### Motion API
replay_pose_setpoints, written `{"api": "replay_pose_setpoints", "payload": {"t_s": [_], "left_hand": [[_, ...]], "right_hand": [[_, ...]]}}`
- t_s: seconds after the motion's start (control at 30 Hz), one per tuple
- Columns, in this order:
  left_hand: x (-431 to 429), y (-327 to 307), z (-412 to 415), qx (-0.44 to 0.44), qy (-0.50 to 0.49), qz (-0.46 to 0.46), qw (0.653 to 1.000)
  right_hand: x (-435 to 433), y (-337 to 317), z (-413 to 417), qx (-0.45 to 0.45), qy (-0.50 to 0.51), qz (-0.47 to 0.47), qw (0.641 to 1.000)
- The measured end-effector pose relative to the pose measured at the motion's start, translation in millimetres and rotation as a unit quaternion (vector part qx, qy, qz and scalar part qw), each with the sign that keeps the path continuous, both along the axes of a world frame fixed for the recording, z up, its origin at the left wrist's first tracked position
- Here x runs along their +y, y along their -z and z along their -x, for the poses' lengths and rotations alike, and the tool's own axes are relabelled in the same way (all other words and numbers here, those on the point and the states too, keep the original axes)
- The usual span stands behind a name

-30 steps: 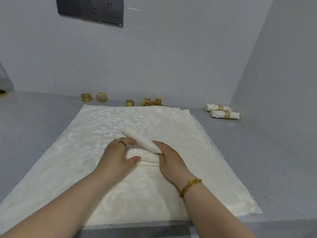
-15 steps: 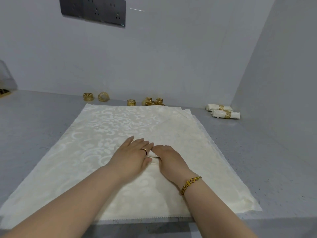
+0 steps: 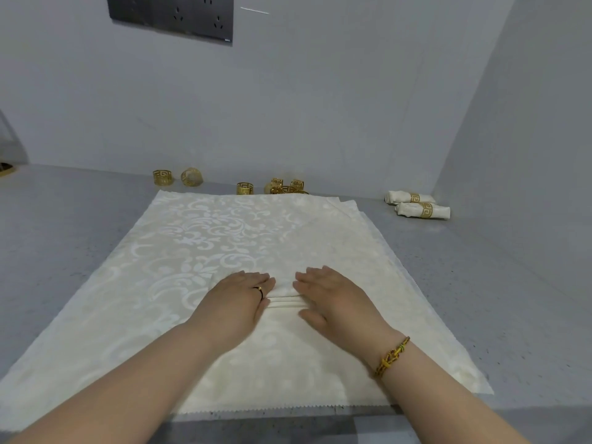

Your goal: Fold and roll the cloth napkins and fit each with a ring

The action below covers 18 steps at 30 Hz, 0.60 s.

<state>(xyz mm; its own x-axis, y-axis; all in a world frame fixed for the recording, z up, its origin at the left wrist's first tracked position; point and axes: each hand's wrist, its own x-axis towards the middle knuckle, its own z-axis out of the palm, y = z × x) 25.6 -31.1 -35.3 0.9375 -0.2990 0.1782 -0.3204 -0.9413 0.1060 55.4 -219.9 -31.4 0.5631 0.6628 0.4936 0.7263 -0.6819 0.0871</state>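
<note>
PRESSED FLAT: A person's left hand [image 3: 238,299] and right hand [image 3: 330,299] lie palm-down with fingers straight, bearing on either end of a small folded napkin [image 3: 283,301] at centre frame. It sits atop a stack of flat napkins [image 3: 198,238] spread over the grey counter [image 3: 480,283]. Only a pleated strip shows between the palms, and whether it is rolled or merely folded is hard to tell. At two o'clock, two finished rolls [image 3: 423,210] lie side by side, each already ringed. Loose gold rings [image 3: 245,188] wait by the wall at twelve o'clock. The job looks early: two done, one in hand and ringless, with more sheets apparently waiting underneath.
</note>
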Motion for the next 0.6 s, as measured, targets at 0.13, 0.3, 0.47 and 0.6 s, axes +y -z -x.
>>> {"api": "replay_pose_setpoints", "payload": {"t_s": [0.13,0.3,0.47,0.6], "left_hand": [[-0.7,2.5,-1.8,-0.007,0.005,0.004,1.0],[-0.1,3.5,-2.1,-0.016,0.004,0.018,1.0],[-5.1,-16.9,-4.6,-0.062,-0.019,-0.01,0.998],[-9.8,-48.8,-19.8,-0.06,-0.032,-0.024,0.997]], "right_hand": [[7.8,1.5,-5.5,-0.032,-0.008,0.036,0.999],[15.0,-4.7,-9.4,0.047,0.01,0.062,0.997],[19.1,-28.6,-13.8,0.273,0.048,-0.133,0.952],[18.8,-48.8,-24.4,0.415,0.027,-0.243,0.876]]}}
